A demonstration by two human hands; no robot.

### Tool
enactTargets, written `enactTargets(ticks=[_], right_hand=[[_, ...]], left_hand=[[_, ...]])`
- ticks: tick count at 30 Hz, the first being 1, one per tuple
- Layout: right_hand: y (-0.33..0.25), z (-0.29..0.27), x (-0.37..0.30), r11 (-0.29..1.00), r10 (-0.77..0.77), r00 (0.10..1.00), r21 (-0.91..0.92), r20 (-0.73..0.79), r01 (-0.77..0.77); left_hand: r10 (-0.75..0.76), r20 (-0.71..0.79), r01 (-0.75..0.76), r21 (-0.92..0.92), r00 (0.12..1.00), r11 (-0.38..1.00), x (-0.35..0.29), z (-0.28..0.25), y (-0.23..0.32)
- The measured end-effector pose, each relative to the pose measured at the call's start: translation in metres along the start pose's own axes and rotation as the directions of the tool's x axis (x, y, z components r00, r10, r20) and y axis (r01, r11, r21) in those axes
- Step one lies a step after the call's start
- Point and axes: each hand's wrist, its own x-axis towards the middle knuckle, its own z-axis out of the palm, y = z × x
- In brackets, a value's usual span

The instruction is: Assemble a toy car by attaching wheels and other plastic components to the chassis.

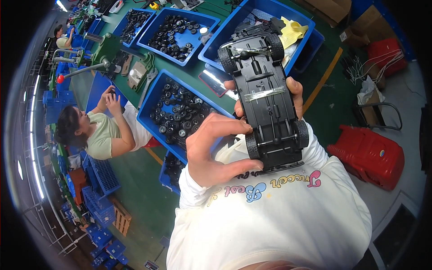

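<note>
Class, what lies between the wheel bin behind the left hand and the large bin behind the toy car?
In the head view, a red-edged phone on the green table.

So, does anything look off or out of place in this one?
Mildly: shiny clear tape crosses the toy car's dark underside, and a crumpled yellow cloth or glove lies among parts in the large blue bin. I see no obvious damage.

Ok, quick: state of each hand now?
Left hand: closed on a round black wheel of the black plastic toy car.
Right hand: closed, holding the same car by its sides.
</note>
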Motion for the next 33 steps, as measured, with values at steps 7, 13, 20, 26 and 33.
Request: enactTargets(ticks=[7, 13, 20, 26, 33], right_hand=[[0.0007, 0.0005, 0.0015, 1.0, -0.01, 1.0, -0.029, -0.002, 0.01], [0.0008, -0.0001, 0.0008, 0.999, -0.025, 1.0, -0.037, -0.006, 0.024], [0.0018, 0.0014, 0.0023, 1.0, -0.022, 1.0, 0.007, 0.015, 0.021], [0.0016, 0.0007, 0.0022, 1.0, -0.009, 1.0, -0.017, -0.006, 0.009], [0.0011, -0.0033, 0.0024, 1.0, 0.003, 1.0, -0.014, 0.007, -0.003]], left_hand=[[0.008, 0.0, -0.008, -0.001, 1.0, 1.0, 0.0006, -0.0011, 0.0005], [0.004, 0.001, -0.004, -0.011, 1.0, 1.0, -0.0009, -0.0026, -0.0024], [0.003, 0.003, -0.003, -0.004, 1.0, 1.0, 0.0002, -0.0029, -0.0016], [0.006, 0.002, -0.006, 0.007, 1.0, 1.0, 0.0, -0.0033, -0.0016], [-0.007, 0.014, 0.006, 0.014, 1.0, 1.0, 0.0008, -0.0063, -0.0034]])
